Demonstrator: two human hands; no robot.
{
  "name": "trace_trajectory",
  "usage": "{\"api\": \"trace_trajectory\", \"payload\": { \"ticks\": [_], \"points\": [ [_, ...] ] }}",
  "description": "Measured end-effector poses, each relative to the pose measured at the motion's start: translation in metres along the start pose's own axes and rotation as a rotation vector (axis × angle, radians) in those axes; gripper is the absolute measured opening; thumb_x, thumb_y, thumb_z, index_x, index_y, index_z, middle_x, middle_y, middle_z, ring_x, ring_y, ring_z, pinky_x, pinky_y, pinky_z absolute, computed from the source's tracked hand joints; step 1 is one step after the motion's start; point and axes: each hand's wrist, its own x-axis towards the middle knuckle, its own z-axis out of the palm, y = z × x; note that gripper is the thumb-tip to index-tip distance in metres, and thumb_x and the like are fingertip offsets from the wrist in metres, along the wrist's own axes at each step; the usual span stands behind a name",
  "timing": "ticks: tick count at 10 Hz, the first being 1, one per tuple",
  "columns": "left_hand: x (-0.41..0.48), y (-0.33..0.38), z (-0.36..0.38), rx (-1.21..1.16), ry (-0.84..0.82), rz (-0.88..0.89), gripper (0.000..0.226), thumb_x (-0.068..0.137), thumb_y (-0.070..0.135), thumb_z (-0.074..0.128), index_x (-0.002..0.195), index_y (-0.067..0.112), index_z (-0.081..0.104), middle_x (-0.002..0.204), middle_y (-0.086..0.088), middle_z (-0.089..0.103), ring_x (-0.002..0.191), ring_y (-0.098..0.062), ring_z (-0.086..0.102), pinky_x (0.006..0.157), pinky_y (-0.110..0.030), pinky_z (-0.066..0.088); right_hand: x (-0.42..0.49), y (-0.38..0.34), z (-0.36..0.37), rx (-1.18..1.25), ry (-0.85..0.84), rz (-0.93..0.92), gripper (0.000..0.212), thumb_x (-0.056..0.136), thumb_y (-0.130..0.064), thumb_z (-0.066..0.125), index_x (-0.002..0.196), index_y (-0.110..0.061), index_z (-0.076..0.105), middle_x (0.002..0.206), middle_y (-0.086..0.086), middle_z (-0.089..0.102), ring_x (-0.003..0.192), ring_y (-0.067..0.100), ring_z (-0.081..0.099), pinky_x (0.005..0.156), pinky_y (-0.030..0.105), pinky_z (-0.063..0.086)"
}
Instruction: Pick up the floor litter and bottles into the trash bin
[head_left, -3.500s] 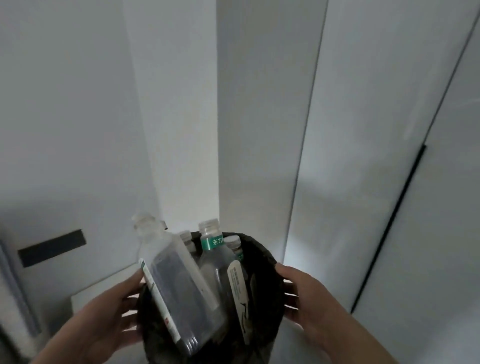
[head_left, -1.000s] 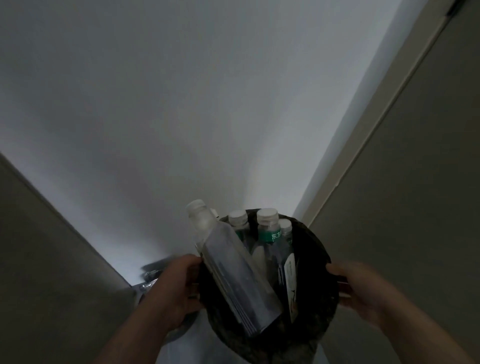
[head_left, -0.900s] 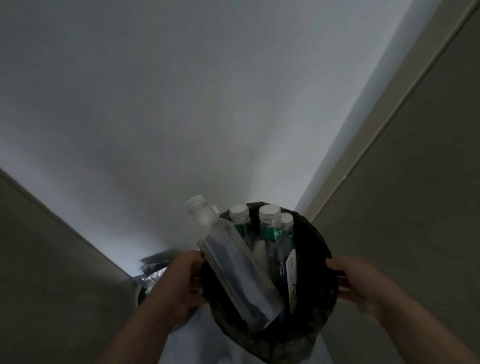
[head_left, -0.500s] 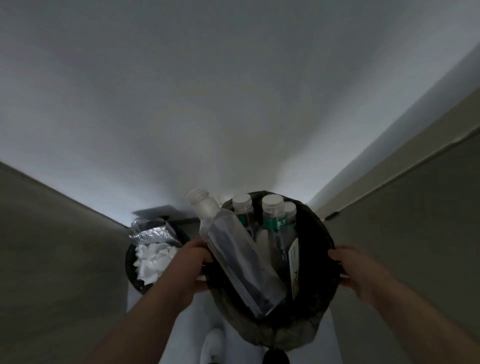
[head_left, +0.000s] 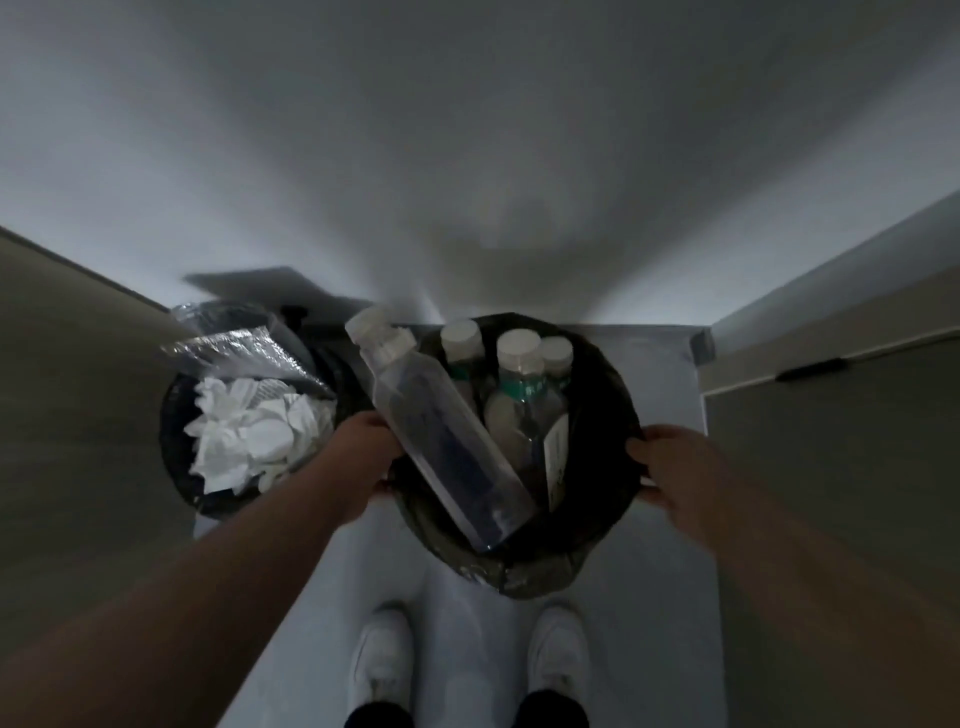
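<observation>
Both hands on the bin (head_left: 621, 410): round, lined with a crinkled black bag. It sits between the hands, over the pale floor (head_left: 654, 613), just ahead of two white shoes (head_left: 382, 657).
Left hand (head_left: 363, 452) has its grip wrapped on the left rim, fingertips hidden. Right hand (head_left: 678, 470) has its grip curled on the right rim, thumb on top.
Inside: a large clear bottle (head_left: 447, 441), square-sided, leaning left with its neck over the rim. Beside it, three small bottles (head_left: 519, 358) stand upright, white round caps, green labels.
Left of it, a second dark round bin (head_left: 174, 457) holds crumpled white tissue (head_left: 249, 436) and a shiny creased wrapper (head_left: 244, 345).
</observation>
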Motion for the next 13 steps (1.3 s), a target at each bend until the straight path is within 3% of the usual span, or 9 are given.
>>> {"api": "trace_trajectory", "payload": {
  "ticks": [1,2,3,5,6,7,8,11,13],
  "points": [
    [0.033,-0.013,-0.004,-0.032,0.038,-0.023,0.020,0.083,-0.002,0.054,0.090,0.013,0.064,0.090,-0.016,0.064,0.078,-0.028,0.058,0.068,-0.034,0.050,0.030,0.003,0.020,-0.031,-0.002,0.022,0.028,0.093,-0.004,0.052,0.120,0.000,0.058,0.117,0.019,0.062,0.100,0.033,0.060,0.079,0.041,0.053],
    [0.059,-0.023,-0.010,-0.040,0.035,-0.028,0.024,0.078,-0.002,0.056,0.097,0.010,0.066,0.102,-0.026,0.065,0.089,-0.033,0.060,0.083,-0.049,0.051,0.053,0.002,0.033,-0.039,-0.024,0.023,0.028,0.094,-0.004,0.051,0.121,0.000,0.057,0.118,0.020,0.061,0.099,0.032,0.059,0.080,0.040,0.052],
    [0.076,-0.030,-0.014,-0.056,0.040,-0.025,0.031,0.065,0.006,0.062,0.095,0.011,0.067,0.104,-0.029,0.064,0.088,-0.034,0.060,0.080,-0.050,0.050,0.067,0.000,0.044,-0.051,-0.032,0.026,0.028,0.093,-0.004,0.052,0.121,0.000,0.057,0.119,0.020,0.061,0.097,0.031,0.059,0.078,0.039,0.052],
    [0.090,-0.022,-0.015,-0.052,0.104,0.003,0.020,0.082,-0.005,0.053,0.084,0.011,0.064,0.079,-0.017,0.062,0.061,-0.023,0.063,0.056,-0.029,0.051,0.083,-0.004,0.063,-0.051,-0.013,0.030,0.027,0.093,-0.005,0.052,0.119,-0.001,0.059,0.112,0.018,0.061,0.091,0.029,0.059,0.072,0.037,0.053],
    [0.102,-0.019,-0.017,-0.023,0.128,0.052,0.026,0.086,-0.010,0.046,0.084,0.010,0.063,0.079,-0.018,0.065,0.054,-0.019,0.066,0.050,-0.029,0.054,0.087,-0.007,0.067,-0.024,-0.010,0.024,0.025,0.094,-0.004,0.051,0.117,-0.003,0.059,0.109,0.017,0.061,0.088,0.027,0.059,0.068,0.036,0.052],
    [0.105,-0.020,-0.020,0.034,0.125,0.061,0.027,0.086,-0.006,0.047,0.084,0.014,0.065,0.089,-0.020,0.067,0.076,-0.033,0.064,0.072,-0.048,0.053,0.090,-0.006,0.066,-0.010,-0.024,0.028,0.021,0.094,-0.006,0.052,0.113,-0.006,0.060,0.110,0.015,0.062,0.084,0.022,0.061,0.061,0.033,0.052],
    [0.106,-0.023,-0.017,0.047,0.157,0.084,0.020,0.088,0.000,0.052,0.083,0.017,0.062,0.084,-0.016,0.066,0.065,-0.027,0.062,0.056,-0.035,0.053,0.088,-0.004,0.064,0.010,-0.034,0.038,0.016,0.094,-0.006,0.052,0.108,-0.009,0.061,0.106,0.012,0.063,0.081,0.018,0.061,0.056,0.030,0.049],
    [0.108,-0.023,-0.015,0.087,0.191,0.086,0.017,0.087,0.003,0.052,0.085,0.019,0.058,0.091,-0.020,0.065,0.067,-0.028,0.060,0.059,-0.036,0.053,0.085,-0.007,0.067,0.000,-0.023,0.032,0.010,0.094,-0.006,0.052,0.099,-0.010,0.060,0.092,0.008,0.062,0.078,0.017,0.059,0.063,0.035,0.052],
    [0.089,-0.022,-0.024,0.026,0.155,0.099,0.028,0.089,-0.012,0.040,0.091,0.005,0.062,0.065,-0.012,0.053,0.044,-0.017,0.053,0.040,-0.023,0.045,0.072,-0.012,0.067,-0.275,0.038,-0.088,0.028,0.093,-0.017,0.055,0.114,0.000,0.062,0.098,0.015,0.061,0.093,0.033,0.062,0.087,0.048,0.054]
  ]
}}
